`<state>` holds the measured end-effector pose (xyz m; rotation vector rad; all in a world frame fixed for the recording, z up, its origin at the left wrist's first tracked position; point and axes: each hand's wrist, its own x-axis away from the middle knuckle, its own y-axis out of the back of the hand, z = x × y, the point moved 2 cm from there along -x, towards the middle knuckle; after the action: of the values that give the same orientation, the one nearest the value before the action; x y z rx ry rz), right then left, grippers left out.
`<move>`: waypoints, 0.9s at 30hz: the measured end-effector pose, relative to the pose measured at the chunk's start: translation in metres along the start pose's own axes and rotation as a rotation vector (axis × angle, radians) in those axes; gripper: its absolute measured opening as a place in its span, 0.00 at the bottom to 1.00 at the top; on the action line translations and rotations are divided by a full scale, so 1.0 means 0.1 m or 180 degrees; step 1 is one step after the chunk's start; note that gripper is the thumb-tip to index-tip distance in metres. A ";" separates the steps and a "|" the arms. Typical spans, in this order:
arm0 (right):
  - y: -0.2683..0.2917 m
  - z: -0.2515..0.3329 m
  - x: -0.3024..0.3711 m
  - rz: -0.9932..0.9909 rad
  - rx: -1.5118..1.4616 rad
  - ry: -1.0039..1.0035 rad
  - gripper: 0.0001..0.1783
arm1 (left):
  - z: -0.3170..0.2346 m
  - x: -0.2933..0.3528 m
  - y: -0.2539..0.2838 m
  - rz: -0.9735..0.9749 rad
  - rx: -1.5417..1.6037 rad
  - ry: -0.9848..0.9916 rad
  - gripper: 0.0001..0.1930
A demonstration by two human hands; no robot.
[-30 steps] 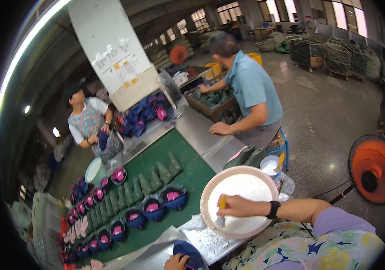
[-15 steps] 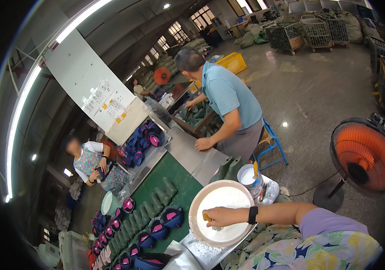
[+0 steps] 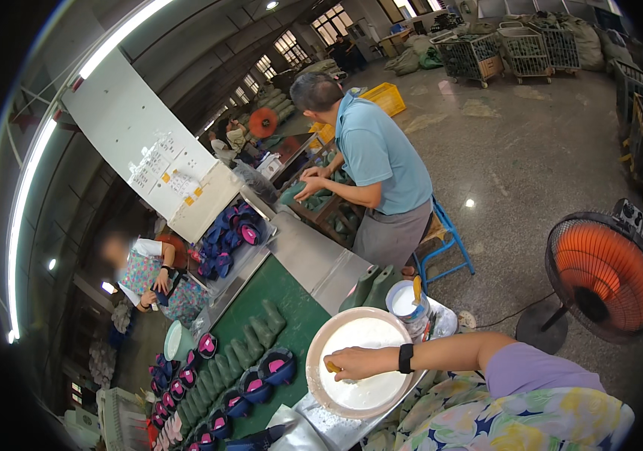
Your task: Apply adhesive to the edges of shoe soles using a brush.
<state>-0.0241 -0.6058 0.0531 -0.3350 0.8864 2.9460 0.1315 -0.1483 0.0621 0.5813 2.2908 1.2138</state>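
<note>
Yellow handle (image 3: 332, 367) sits gripped in my right hand (image 3: 363, 363), over the white liquid (image 3: 360, 336) in the basin (image 3: 314, 373), long axis unclear, my left hand out of view.

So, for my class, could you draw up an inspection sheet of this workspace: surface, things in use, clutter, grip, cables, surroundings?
Surface: green tabletop bearing rows of green forms and navy-and-pink pieces.
Things in use: basin of white contents; yellow handle.
Clutter: white-filled container beside the basin.
Grip: right hand closed on the yellow handle, over the basin; left hand not in view.
Cables: dark cord on the floor.
Surroundings: orange fan; seated co-worker; wire carts.
</note>
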 end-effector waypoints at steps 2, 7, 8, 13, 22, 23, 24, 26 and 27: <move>0.03 0.01 -0.02 -0.0053 -0.0033 0.0042 0.18 | 0.03 -0.08 -0.02 -0.0047 -0.0031 0.0114 0.19; 0.05 0.04 0.01 -0.0142 -0.0141 0.0056 0.17 | 0.17 -0.40 0.10 0.0309 -0.0387 0.0269 0.18; 0.05 0.05 0.03 -0.0205 -0.0105 0.0124 0.17 | 0.17 -0.45 0.13 0.0390 -0.0445 0.0296 0.18; 0.05 0.03 0.17 -0.0375 -0.0167 0.0103 0.17 | -0.12 -0.73 0.22 0.0446 -0.0233 0.0498 0.16; 0.18 -0.13 0.23 -0.0574 0.0180 -0.0180 0.14 | -0.15 -1.05 -0.19 -0.0020 0.0618 -0.0326 0.18; 0.20 -0.13 0.21 -0.0555 0.0176 -0.0180 0.14 | -0.05 -1.04 -0.20 -0.0047 0.0638 -0.0414 0.18; 0.21 -0.14 0.19 -0.0546 0.0157 -0.0207 0.15 | 0.05 -1.04 -0.22 -0.0075 0.0661 -0.0504 0.17; 0.21 -0.12 0.13 -0.0503 0.0118 -0.0246 0.16 | 0.27 -1.02 -0.23 -0.0046 0.0639 -0.0404 0.17; 0.20 -0.10 0.10 -0.0461 0.0076 -0.0252 0.16 | 0.38 -1.02 -0.24 -0.0030 0.0619 -0.0339 0.18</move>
<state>-0.0336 -0.6278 0.0533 -0.2674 0.8488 2.7931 0.2314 -0.1945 0.0452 0.6865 2.3327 0.9380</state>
